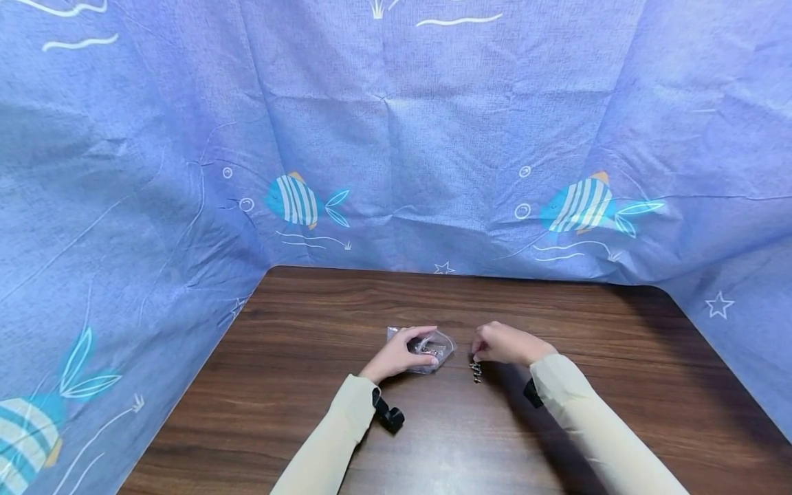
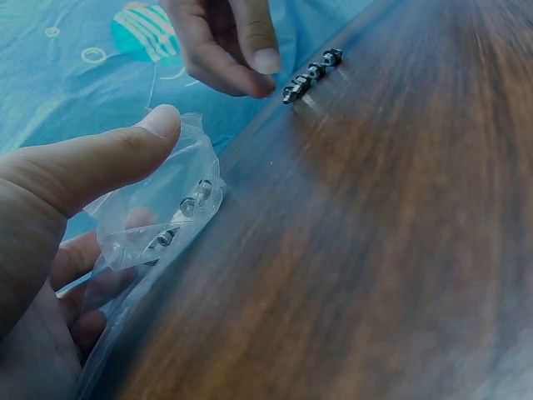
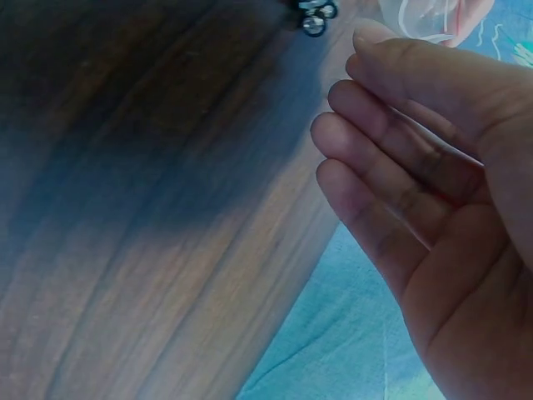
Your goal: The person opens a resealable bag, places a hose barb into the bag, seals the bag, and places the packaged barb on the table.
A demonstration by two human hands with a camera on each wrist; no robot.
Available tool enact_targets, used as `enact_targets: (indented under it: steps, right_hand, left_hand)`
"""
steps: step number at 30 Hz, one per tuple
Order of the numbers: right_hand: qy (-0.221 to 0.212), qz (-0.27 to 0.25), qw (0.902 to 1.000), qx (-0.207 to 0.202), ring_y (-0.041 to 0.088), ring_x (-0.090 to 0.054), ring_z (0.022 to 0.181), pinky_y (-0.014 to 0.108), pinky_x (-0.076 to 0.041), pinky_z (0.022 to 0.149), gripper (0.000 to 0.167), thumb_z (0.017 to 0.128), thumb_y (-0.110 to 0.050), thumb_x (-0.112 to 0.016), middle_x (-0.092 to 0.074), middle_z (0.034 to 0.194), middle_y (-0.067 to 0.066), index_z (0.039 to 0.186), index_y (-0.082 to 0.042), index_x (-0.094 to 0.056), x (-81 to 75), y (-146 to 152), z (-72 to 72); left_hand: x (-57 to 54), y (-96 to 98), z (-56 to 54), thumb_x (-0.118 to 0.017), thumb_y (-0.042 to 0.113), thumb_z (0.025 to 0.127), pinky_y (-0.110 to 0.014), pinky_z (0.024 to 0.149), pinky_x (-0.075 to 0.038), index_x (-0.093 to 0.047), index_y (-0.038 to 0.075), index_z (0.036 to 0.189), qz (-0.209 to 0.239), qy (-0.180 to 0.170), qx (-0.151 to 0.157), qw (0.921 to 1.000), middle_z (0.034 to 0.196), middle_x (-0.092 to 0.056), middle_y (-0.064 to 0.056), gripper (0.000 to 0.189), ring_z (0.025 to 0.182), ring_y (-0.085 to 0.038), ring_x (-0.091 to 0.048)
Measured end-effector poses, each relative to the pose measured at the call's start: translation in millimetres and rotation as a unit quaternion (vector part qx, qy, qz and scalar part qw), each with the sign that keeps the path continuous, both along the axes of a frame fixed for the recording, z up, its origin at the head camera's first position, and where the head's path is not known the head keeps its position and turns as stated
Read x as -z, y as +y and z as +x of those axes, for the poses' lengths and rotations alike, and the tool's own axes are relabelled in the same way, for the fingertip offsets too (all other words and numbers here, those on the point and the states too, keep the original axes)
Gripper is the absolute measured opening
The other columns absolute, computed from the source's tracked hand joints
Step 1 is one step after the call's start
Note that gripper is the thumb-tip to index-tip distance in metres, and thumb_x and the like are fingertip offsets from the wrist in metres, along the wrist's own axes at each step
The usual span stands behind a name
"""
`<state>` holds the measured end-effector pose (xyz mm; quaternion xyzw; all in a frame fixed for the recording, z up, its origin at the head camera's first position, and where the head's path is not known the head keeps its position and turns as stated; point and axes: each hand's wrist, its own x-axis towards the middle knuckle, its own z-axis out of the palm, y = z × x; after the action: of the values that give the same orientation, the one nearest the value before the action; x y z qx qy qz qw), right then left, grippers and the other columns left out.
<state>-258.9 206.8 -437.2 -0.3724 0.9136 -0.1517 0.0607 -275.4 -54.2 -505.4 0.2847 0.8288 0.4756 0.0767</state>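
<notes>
My left hand [image 1: 396, 356] holds a clear plastic bag [image 1: 447, 344], with the thumb at its mouth and the fingers curled behind it. Inside the bag, small shiny metal pieces [image 2: 188, 205] that look like screws show through the plastic. To the right of the bag, several similar metal pieces [image 1: 476, 372] stand in a short row on the table. My right hand [image 1: 504, 344] hovers at the far end of this row, thumb and index fingertip close together. Nothing shows between those fingers in the right wrist view, where the other fingers [image 3: 346, 133] are loosely bent.
The dark wood-grain table [image 1: 297, 412] extends around both hands. A blue cloth with fish prints [image 1: 433, 151] hangs behind the table's far edge and along its sides. A black strap with a small device [image 1: 388, 414] sits on the left wrist.
</notes>
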Motion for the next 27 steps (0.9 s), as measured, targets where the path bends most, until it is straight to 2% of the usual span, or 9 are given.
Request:
enact_targets:
  steps: [10,15,22,27]
  right_hand:
    - [-0.002,0.004,1.0,-0.001,0.004,-0.061,0.074,0.02,-0.051,0.067,0.005,0.081,-0.005,-0.073,-0.067,0.081,-0.004,0.079,-0.01,-0.074,7.6,4,2.5]
    - [0.01,0.005,0.9999,-0.01,0.006,-0.063,0.075,0.02,-0.052,0.067,0.006,0.081,-0.004,-0.072,-0.068,0.08,-0.002,0.079,-0.009,-0.074,10.1,4,2.9]
    - [0.034,0.007,0.9992,-0.02,0.005,-0.061,0.073,0.018,-0.052,0.065,0.009,0.079,-0.001,-0.072,-0.067,0.078,-0.003,0.077,-0.009,-0.074,10.6,4,4.3]
    - [0.05,0.008,0.9985,-0.022,0.005,-0.06,0.071,0.019,-0.051,0.064,0.008,0.078,-0.001,-0.072,-0.065,0.077,-0.003,0.076,-0.009,-0.073,11.3,3,5.8]
  left_hand:
    - [0.1,-0.1,-0.3,-0.077,0.028,0.082,-0.039,0.104,-0.04,-0.053,0.014,0.139,-0.001,-0.001,0.001,1.0,0.132,-0.059,-0.006,0.064,0.121,-0.022,-0.052]
    - [-0.1,-0.2,-0.1,-0.077,0.028,0.082,-0.04,0.104,-0.039,-0.053,0.014,0.139,-0.001,-0.004,0.001,1.0,0.133,-0.058,-0.005,0.064,0.122,-0.022,-0.051]
    - [0.6,0.4,1.2,-0.078,0.032,0.08,-0.041,0.107,-0.036,-0.054,0.021,0.138,-0.014,-0.013,-0.015,0.9997,0.132,-0.059,0.0,0.064,0.124,-0.02,-0.048]
    - [1.0,0.6,0.8,-0.078,0.032,0.08,-0.041,0.106,-0.037,-0.054,0.02,0.138,-0.01,-0.012,-0.014,0.9998,0.131,-0.06,0.0,0.064,0.123,-0.02,-0.049]
